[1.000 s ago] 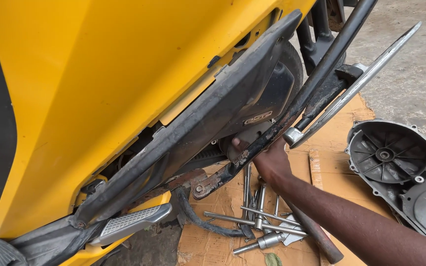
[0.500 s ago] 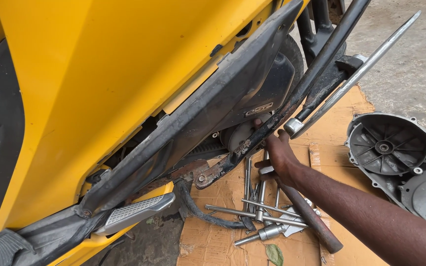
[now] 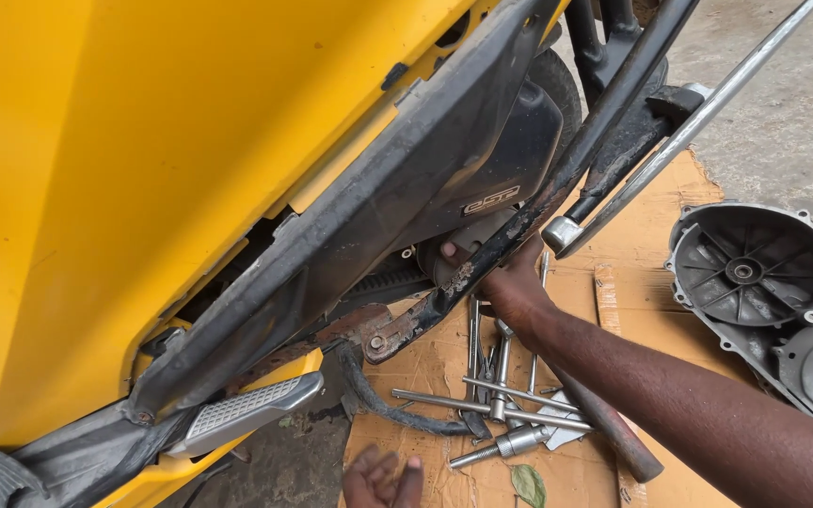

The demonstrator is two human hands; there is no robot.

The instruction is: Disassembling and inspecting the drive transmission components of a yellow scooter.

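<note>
Right, your right hand (image 3: 510,282) reaches up under scooter's black side panel (image 3: 406,198), fingers hidden behind rusty frame rail (image 3: 482,273); cannot tell what they grip, or whether wide or closed. Rail's long axis runs lower left to upper right, just above your knuckles. Your left hand (image 3: 383,478) low at frame edge, fingers loosely curled, holding nothing seen. Loose metal tools (image 3: 501,414) lie on cardboard (image 3: 632,254) just beneath right wrist. Small silver oval badge (image 3: 491,199) on panel. Grey engine cover (image 3: 755,273) well right.
</note>
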